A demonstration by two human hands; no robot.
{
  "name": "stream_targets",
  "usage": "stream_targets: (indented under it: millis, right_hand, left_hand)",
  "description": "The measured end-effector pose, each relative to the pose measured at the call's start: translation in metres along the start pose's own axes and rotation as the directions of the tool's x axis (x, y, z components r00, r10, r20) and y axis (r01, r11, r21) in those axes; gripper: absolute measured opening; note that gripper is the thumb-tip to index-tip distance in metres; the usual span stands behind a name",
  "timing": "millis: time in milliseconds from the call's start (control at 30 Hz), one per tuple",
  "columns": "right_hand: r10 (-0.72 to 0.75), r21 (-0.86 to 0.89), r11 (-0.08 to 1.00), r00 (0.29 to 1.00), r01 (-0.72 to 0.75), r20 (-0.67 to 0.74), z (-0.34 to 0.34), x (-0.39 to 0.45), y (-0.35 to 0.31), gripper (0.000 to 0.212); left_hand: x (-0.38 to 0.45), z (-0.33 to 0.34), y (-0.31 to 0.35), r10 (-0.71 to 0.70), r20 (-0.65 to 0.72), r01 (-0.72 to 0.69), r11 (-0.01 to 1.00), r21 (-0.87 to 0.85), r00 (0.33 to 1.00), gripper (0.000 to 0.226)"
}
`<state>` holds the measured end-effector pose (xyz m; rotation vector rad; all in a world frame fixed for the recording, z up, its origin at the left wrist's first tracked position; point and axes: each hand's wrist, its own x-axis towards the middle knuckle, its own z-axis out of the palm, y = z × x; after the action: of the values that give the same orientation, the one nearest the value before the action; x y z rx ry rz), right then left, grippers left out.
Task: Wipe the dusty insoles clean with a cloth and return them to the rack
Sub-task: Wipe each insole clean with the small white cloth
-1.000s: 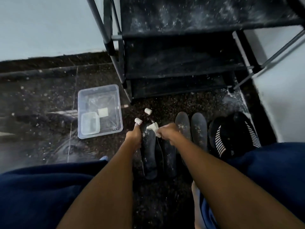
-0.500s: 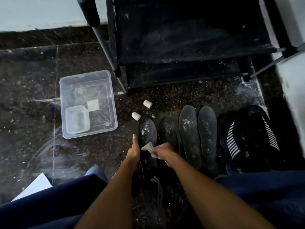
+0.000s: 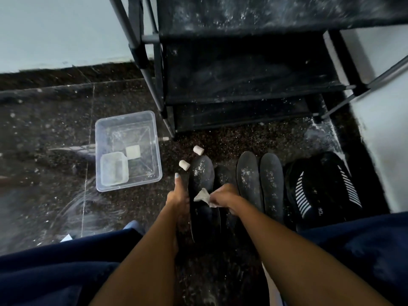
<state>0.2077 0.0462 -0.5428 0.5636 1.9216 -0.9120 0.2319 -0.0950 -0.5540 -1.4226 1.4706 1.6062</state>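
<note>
Several dark insoles speckled with white dust lie side by side on the floor in front of the black rack (image 3: 254,93). My right hand (image 3: 223,195) grips a small white cloth (image 3: 203,196) and presses it on the middle of the leftmost insole (image 3: 202,173). My left hand (image 3: 177,195) rests against that insole's left edge, thumb pointing up, steadying it. A second insole (image 3: 225,175) lies partly under my right hand. Two more dusty insoles (image 3: 249,180) (image 3: 272,182) lie to the right.
A clear plastic tub (image 3: 128,149) holding a smaller container stands on the floor to the left. Two small white cylinders (image 3: 184,165) (image 3: 198,150) lie near the insole tips. A black striped shoe (image 3: 322,186) sits at right, by the wall. My dark-clad knees frame the bottom.
My right hand has dragged the cloth from the insole's toe down to its middle. The left hand slid back along the insole's edge with it. The camera view shifted.
</note>
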Motion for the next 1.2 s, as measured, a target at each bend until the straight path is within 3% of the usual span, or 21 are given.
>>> stream_targets:
  millis: [133, 267, 400, 567, 767, 1000, 1067, 1200]
  right_hand:
    - [-0.121, -0.037, 0.992, 0.992, 0.120, -0.024, -0.043, -0.038, -0.033, 0.004]
    - [-0.244, -0.113, 0.966, 0.964, 0.232, -0.103, -0.094, -0.103, -0.068, 0.004]
    - [-0.374, -0.082, 0.927, 0.904, 0.365, -0.209, -0.134, -0.182, -0.087, 0.024]
    - [-0.511, -0.072, 0.855, 0.806, 0.514, -0.299, -0.164, -0.255, -0.086, 0.027]
    - [-0.584, -0.038, 0.798, 0.755, 0.602, -0.298, -0.170, -0.278, -0.078, 0.020]
    - [-0.610, -0.005, 0.770, 0.735, 0.638, -0.297, -0.166, -0.270, -0.106, 0.023]
    - [-0.628, -0.005, 0.754, 0.718, 0.657, -0.302, -0.166, -0.267, -0.115, 0.028]
    - [-0.667, 0.020, 0.720, 0.700, 0.694, -0.255, -0.170, -0.266, -0.124, 0.014]
  left_hand:
    - [-0.049, 0.005, 0.043, 0.111, 0.101, -0.116, 0.992, 0.048, 0.989, 0.076]
    - [-0.121, 0.012, 0.092, 0.235, 0.186, -0.263, 0.954, 0.143, 0.954, 0.064]
    - [-0.202, 0.016, 0.126, 0.434, 0.253, -0.478, 0.866, 0.148, 0.865, 0.053]
    - [-0.278, 0.009, 0.117, 0.604, 0.299, -0.646, 0.761, 0.060, 0.739, 0.049]
    - [-0.294, 0.003, 0.102, 0.625, 0.248, -0.630, 0.774, -0.068, 0.740, 0.049]
    - [-0.274, 0.017, 0.132, 0.577, 0.150, -0.559, 0.816, -0.149, 0.803, 0.054]
    - [-0.272, 0.016, 0.142, 0.568, 0.168, -0.542, 0.821, -0.180, 0.805, 0.058]
    - [-0.281, 0.007, 0.152, 0.574, 0.295, -0.491, 0.813, -0.312, 0.764, 0.060]
